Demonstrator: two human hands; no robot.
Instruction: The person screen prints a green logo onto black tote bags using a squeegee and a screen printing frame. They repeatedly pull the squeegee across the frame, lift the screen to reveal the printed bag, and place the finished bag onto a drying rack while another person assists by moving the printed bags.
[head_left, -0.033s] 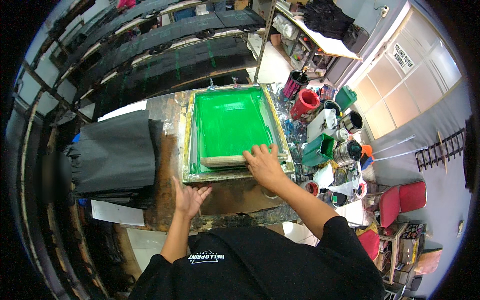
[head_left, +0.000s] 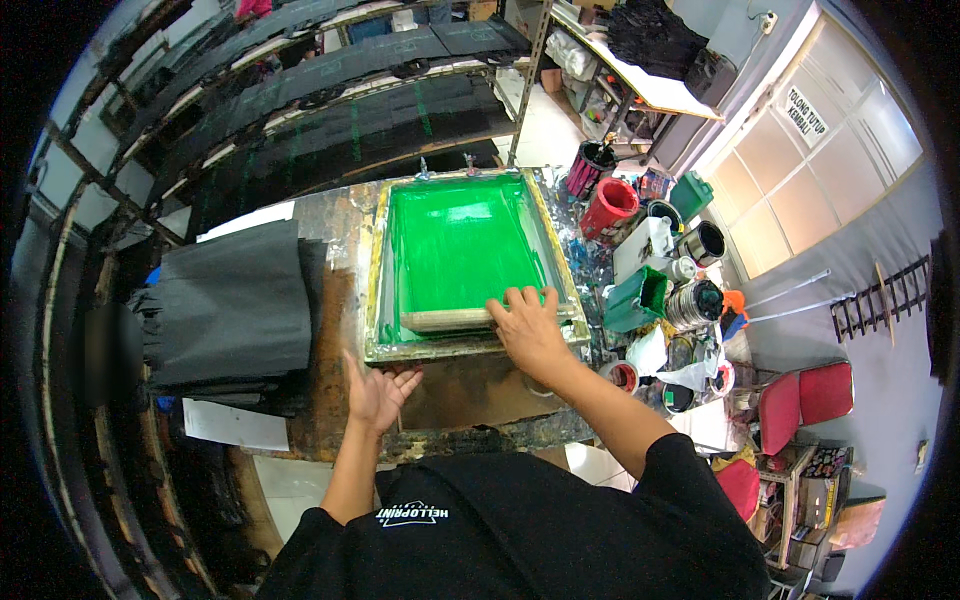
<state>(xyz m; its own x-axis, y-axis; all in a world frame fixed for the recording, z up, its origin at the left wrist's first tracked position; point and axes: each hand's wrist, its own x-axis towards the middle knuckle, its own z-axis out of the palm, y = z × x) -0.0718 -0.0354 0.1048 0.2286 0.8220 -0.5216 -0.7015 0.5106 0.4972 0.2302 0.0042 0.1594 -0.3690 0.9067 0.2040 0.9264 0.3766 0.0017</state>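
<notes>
A screen printing frame [head_left: 375,255] with yellowed edges lies on the worktable, its mesh coated in bright green ink [head_left: 465,245]. Along the near side of the mesh rests a long wooden squeegee [head_left: 445,319]. My right hand [head_left: 528,328] grips the squeegee from above near its right end. At the frame's near left corner is my left hand [head_left: 378,397], palm up with fingers spread. Its fingertips meet the frame's near edge, and I cannot tell how far they reach under it. To the left lies a stack of black fabric pieces [head_left: 235,300].
The stained worktable [head_left: 335,375] carries paint cans, a red container [head_left: 610,208] and a green square container [head_left: 637,300] close to the frame's right. Drying racks [head_left: 390,125] with black printed pieces stand beyond and left. A red chair [head_left: 805,398] stands at the right.
My left fingers have come up against the frame's near edge. The shine on the green ink has shifted, and the frame's near side seems slightly raised. My right hand keeps its grip.
</notes>
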